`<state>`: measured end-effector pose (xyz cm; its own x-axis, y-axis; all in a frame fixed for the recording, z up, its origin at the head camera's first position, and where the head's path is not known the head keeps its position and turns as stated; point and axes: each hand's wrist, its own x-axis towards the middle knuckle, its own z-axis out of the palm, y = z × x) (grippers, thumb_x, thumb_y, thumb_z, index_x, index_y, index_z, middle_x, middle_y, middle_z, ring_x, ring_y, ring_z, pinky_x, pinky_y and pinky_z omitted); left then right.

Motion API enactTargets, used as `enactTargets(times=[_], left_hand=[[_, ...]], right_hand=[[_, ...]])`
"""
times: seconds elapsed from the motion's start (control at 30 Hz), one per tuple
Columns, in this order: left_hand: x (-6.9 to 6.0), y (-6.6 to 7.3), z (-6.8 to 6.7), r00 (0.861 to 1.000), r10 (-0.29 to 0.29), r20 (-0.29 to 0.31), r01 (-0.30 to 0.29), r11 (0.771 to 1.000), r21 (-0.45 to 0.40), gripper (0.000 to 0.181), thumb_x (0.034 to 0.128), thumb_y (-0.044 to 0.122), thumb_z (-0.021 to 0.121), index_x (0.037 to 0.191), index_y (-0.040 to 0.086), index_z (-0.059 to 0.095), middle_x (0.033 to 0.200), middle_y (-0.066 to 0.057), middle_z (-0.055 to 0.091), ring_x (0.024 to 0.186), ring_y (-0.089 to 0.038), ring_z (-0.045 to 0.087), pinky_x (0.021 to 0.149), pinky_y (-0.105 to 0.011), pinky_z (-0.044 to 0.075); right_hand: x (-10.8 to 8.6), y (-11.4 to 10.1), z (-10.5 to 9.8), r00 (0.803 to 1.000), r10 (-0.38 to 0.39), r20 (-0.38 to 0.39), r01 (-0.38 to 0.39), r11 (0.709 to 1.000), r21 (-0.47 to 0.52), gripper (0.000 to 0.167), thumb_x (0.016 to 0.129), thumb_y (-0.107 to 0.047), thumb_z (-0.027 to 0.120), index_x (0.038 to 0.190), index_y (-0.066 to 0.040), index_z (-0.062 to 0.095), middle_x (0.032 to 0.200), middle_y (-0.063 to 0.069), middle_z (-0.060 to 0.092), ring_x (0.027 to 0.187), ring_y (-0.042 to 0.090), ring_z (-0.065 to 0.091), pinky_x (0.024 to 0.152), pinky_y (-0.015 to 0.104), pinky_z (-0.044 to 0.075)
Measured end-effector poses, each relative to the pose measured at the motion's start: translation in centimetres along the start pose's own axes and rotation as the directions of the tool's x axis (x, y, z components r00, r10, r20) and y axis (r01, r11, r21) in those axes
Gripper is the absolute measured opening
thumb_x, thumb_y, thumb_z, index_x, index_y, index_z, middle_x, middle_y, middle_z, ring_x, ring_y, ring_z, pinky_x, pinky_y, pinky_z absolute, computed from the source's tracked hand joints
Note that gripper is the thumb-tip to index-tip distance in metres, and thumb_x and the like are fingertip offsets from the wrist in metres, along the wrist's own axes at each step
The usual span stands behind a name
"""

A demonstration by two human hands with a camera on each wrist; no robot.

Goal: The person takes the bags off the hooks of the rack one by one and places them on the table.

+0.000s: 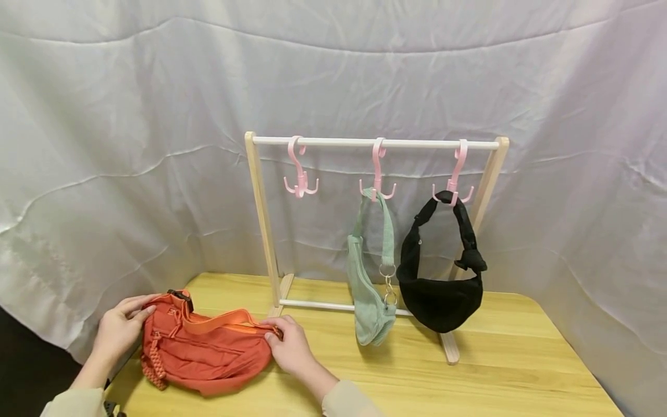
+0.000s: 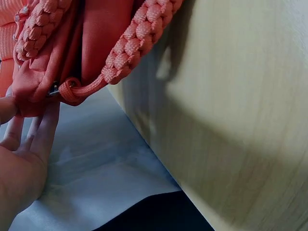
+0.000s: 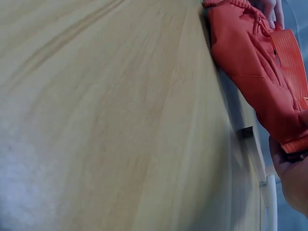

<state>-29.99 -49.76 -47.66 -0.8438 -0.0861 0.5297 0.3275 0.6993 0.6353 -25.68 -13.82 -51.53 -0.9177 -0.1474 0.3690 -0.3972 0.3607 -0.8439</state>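
An orange-red waist bag [image 1: 208, 350] with an orange strap and braided zipper pulls is at the front left of the table. My left hand [image 1: 118, 325] pinches its left end near the black buckle; in the left wrist view the thumb and fingers [image 2: 45, 127] are on either side of the fabric corner. With my right hand [image 1: 293, 346] I grip the bag's right end, thumb in front. In the right wrist view that hand [image 3: 291, 178] holds the end beside the strap. Part of the fingers is hidden behind the bag.
A wooden rack with a white bar [image 1: 333, 142] carries three pink hooks. A green bag [image 1: 367, 301] hangs on the middle hook and a black bag [image 1: 443, 301] on the right one. The left hook [image 1: 301, 179] holds nothing. Grey curtains [image 1: 130, 145] surround the wooden table [image 1: 500, 370].
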Motion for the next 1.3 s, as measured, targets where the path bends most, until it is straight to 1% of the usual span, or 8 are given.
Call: enactTargets(times=[0.33,0.5,0.63,0.87,0.97,1.07,1.13,1.3], left_hand=[[-0.4,-0.8,0.1,0.999,0.050,0.009,-0.051,0.988,0.144,0.017,0.0906,0.002,0.077,0.107,0.004,0.081,0.102,0.001,0.074,0.094,0.034,0.033,0.075,-0.007,0.038],[-0.6,-1.1,-0.1,0.997,0.026,0.071,-0.039,0.980,0.196,0.018,0.0906,0.002,0.076,0.108,0.003,0.081,0.109,-0.020,0.074,0.094,0.017,0.050,0.072,-0.015,0.043],[-0.5,-1.3,-0.2,0.993,0.015,0.114,-0.039,0.977,0.211,0.018,0.0898,0.001,0.076,0.108,0.000,0.080,0.109,-0.023,0.074,0.091,-0.006,0.063,0.070,-0.017,0.045],[-0.5,-1.3,0.2,0.992,0.043,0.117,-0.068,0.975,0.213,0.018,0.0877,-0.003,0.075,0.104,0.001,0.081,0.104,-0.021,0.075,0.088,-0.004,0.062,0.070,-0.016,0.044],[-0.4,-1.3,0.3,0.988,0.025,0.152,-0.058,0.974,0.218,0.018,0.0894,-0.003,0.074,0.106,0.001,0.081,0.106,-0.022,0.075,0.095,-0.026,0.070,0.076,-0.028,0.052],[-0.3,-1.2,0.3,0.976,-0.022,0.215,-0.026,0.976,0.217,0.020,0.0923,-0.001,0.071,0.111,-0.002,0.079,0.110,-0.028,0.073,0.106,-0.052,0.066,0.086,-0.052,0.055],[-0.3,-1.3,0.2,0.966,-0.054,0.253,-0.003,0.976,0.219,0.022,0.0939,0.000,0.070,0.114,-0.004,0.077,0.113,-0.032,0.070,0.109,-0.056,0.063,0.089,-0.065,0.052],[-0.4,-1.4,0.1,0.939,-0.119,0.323,0.039,0.969,0.244,0.025,0.0964,0.003,0.066,0.118,-0.006,0.075,0.119,-0.038,0.065,0.111,-0.059,0.061,0.089,-0.069,0.050]], right_hand=[[0.4,1.1,0.9,1.000,0.008,0.015,-0.007,0.999,-0.054,0.024,0.098,-0.006,0.069,0.121,-0.009,0.075,0.116,0.003,0.069,0.113,0.019,0.065,0.102,0.036,0.053],[0.3,1.6,1.0,0.999,0.015,0.041,-0.012,0.997,-0.071,0.029,0.097,-0.002,0.067,0.124,-0.007,0.074,0.122,0.007,0.070,0.117,0.023,0.065,0.105,0.039,0.051],[0.2,1.7,1.0,0.998,-0.006,0.055,0.010,0.997,-0.072,0.032,0.095,0.002,0.065,0.125,-0.005,0.073,0.121,0.009,0.070,0.116,0.023,0.065,0.103,0.038,0.053],[-0.1,2.0,0.7,0.996,-0.009,0.084,0.016,0.996,-0.084,0.031,0.097,0.002,0.064,0.125,-0.006,0.073,0.122,0.007,0.071,0.118,0.023,0.065,0.105,0.037,0.052],[-0.1,1.9,0.5,0.995,-0.021,0.097,0.030,0.995,-0.091,0.031,0.097,0.003,0.065,0.124,-0.008,0.073,0.121,0.006,0.071,0.118,0.021,0.065,0.104,0.035,0.052],[-0.3,1.8,0.3,0.994,-0.021,0.109,0.032,0.995,-0.097,0.032,0.096,0.003,0.066,0.124,-0.010,0.074,0.121,0.006,0.072,0.118,0.020,0.065,0.103,0.034,0.052],[-0.4,1.7,0.2,0.993,-0.012,0.115,0.023,0.995,-0.097,0.032,0.096,0.003,0.066,0.124,-0.011,0.074,0.120,0.005,0.072,0.118,0.019,0.065,0.103,0.034,0.052],[-0.5,1.8,0.1,0.992,0.014,0.124,-0.003,0.996,-0.088,0.031,0.096,0.002,0.067,0.122,-0.013,0.075,0.117,0.003,0.072,0.112,0.014,0.065,0.097,0.030,0.054]])
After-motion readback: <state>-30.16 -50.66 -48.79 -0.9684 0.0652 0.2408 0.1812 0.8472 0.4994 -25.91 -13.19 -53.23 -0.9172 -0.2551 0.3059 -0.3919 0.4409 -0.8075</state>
